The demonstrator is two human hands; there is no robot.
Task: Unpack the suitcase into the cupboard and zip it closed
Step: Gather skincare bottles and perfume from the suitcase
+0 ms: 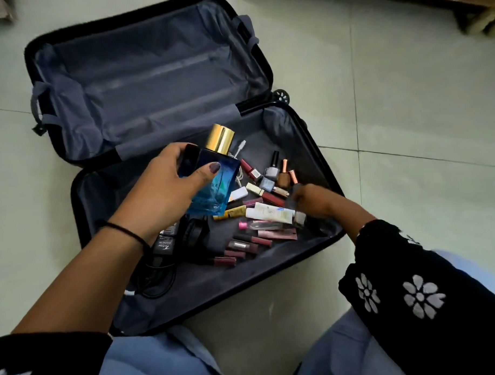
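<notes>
The tiled floor point(406, 97) carries the suitcase point(152, 78), which lies wide open in front of the kneeling person. Its far half is bare grey lining, and everything left sits in the near half. No cupboard is visible from here.

The left hand point(162, 184) is raised over the near half and wrapped round a blue perfume bottle point(215, 185) with a gold cap point(220, 139). The thumb lies across the glass, and a dark flat thing point(187, 158) is pressed in behind it. The right hand point(311, 197) is down among the clutter near the right wall. It is blurred, so I cannot tell whether it has taken hold of anything.

Black cables point(159, 263) lie under the left wrist. Then come the tubes point(269, 213), the nail polish bottles point(271, 169) just beside the right hand's fingertips, and the lip glosses point(242, 243) nearer the person.

To my eye this is the gathering step. The glass bottle seems best kept upright and carried on its own. The small pieces look likely to roll, so scooping a few together against the lining should beat picking them up one by one.
</notes>
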